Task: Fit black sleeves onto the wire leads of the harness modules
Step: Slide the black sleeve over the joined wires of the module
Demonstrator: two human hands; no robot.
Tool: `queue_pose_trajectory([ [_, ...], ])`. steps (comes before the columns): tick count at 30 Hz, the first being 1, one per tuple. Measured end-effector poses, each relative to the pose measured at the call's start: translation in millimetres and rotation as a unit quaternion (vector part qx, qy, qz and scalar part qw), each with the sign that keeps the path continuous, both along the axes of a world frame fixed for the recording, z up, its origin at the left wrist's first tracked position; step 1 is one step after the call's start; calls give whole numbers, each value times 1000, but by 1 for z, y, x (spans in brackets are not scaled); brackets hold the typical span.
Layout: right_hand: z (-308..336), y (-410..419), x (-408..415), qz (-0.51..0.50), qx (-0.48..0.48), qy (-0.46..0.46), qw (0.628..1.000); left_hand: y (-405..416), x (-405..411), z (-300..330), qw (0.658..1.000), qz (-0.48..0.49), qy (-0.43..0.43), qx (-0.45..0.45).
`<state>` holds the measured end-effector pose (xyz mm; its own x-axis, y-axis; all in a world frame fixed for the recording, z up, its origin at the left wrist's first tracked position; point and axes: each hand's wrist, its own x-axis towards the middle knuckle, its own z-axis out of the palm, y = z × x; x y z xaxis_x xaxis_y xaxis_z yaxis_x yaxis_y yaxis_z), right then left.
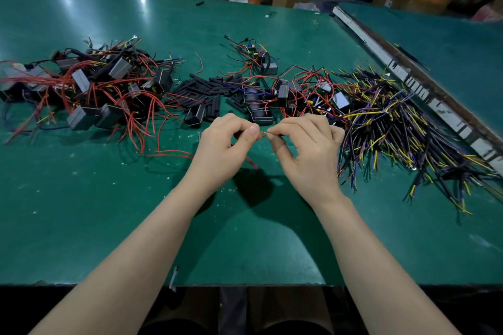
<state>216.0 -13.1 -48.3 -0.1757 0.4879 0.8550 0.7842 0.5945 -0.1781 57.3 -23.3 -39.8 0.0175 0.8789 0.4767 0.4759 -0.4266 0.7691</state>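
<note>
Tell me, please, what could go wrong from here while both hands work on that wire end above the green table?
1. The left hand and right hand pinch a very small wire end; it could slip from the grip.
2. The red lead trailing under the left hand may snag in the tangle of red-wired modules.
3. The loose black sleeves lie among wires, so pulling one wire might scatter them.
</note>
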Motion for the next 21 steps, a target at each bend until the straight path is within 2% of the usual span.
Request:
queue_pose_trajectory([
  [2, 0, 0, -2, -5, 11, -5, 1000, -1, 1, 1, 999, 4, -18, -27],
  [7, 2, -3, -4, -23, -2, -7, 1000, -3, 4, 3, 997, 8, 32, -63],
  [11, 3, -6, -8, -48, -22, -9, 999, -7, 7, 2, 996, 26, 70, -45],
  [14, 2, -8, -9, -77, -45, 28, 996, -6, 5, 1, 996, 27, 79, -38],
  [16, 2, -6, -7, -48, -36, 48, 997, -3, 4, 1, 996, 31, 65, -56],
  [18, 1, -3, -3, 9, -22, 31, 999, -1, 2, 0, 995, 55, 56, -69],
  [21, -1, 1, 2, 44, -45, 4, 998, -1, 3, -4, 989, 107, 73, -64],
])
